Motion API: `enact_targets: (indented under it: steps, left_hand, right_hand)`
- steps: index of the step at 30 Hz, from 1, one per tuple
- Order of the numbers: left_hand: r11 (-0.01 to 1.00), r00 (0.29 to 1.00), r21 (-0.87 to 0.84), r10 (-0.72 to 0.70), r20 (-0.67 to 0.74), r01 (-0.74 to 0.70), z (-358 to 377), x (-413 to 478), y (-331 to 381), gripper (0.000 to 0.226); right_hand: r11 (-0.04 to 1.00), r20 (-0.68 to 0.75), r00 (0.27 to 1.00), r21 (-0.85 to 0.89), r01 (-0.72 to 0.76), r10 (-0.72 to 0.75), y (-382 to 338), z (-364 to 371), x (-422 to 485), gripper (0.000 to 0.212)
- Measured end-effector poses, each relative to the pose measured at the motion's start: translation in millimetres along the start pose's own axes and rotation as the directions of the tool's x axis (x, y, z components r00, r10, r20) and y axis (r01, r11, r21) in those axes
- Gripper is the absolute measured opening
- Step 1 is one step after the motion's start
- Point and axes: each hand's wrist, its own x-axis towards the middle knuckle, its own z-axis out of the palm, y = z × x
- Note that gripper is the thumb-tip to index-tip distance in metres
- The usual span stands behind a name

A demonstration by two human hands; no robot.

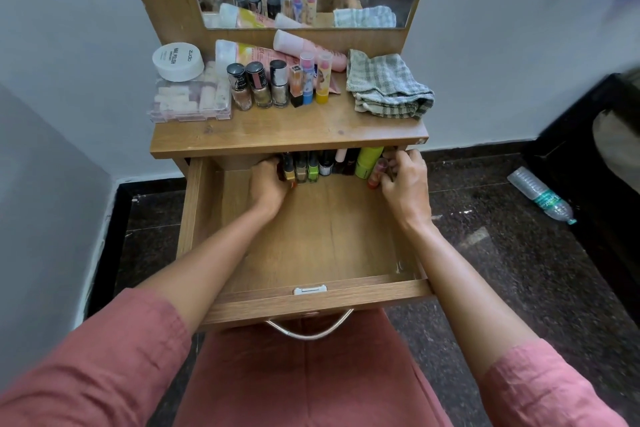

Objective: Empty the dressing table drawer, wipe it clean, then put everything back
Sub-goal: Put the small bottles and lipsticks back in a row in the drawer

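Your pink sleeves sit closest, and your bare arms reach over the drawer, which is pulled out under the tabletop. Its floor is mostly bare wood — only a row of nail polish bottles stands along the back, with a tall green bottle near the right end. Your hands are apart, one at each end of that row. Your left hand curls round the bottles at the left end. Your right hand pinches a little red tube just beside the green bottle. Up on the tabletop stand more polish bottles, some lip balm sticks, a white tub next to a clear box — and a folded checked cloth on the right.
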Motion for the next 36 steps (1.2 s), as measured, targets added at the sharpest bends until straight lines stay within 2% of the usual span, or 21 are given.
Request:
enact_targets:
  steps: [5, 13, 22, 30, 33, 36]
  left_hand:
    - [0.996, 0.994, -0.012, -0.089, -0.056, 0.088, 8, 3, -10, 0.020]
    - [0.987, 0.986, -0.116, -0.124, -0.114, 0.111, 11, 6, -8, 0.019]
    - [0.990, 0.991, -0.099, -0.108, -0.075, 0.100, 9, 4, -8, 0.016]
    - [0.983, 0.991, -0.129, -0.133, -0.033, 0.128, 2, -3, -4, 0.022]
    - [0.987, 0.992, -0.112, -0.118, -0.043, 0.113, -3, -11, 0, 0.023]
    - [0.995, 0.998, -0.092, -0.033, -0.051, 0.029, -12, -23, 4, 0.023]
  right_hand:
    - [1.000, -0.012, 1.000, 0.027, -0.013, 0.013, -1, -1, -1, 0.015]
    - [0.999, -0.012, 1.000, 0.021, -0.028, 0.028, -3, -1, -1, 0.015]
    - [0.996, -0.005, 1.000, -0.087, -0.015, 0.015, -6, -2, -4, 0.013]
    - [0.997, 0.012, 1.000, -0.081, -0.011, 0.012, -9, -5, -5, 0.014]
    - [0.998, 0.018, 1.000, -0.062, -0.012, 0.013, -8, -7, -6, 0.017]
    - [1.000, 0.018, 1.000, -0.027, 0.005, -0.005, -7, -10, -7, 0.019]
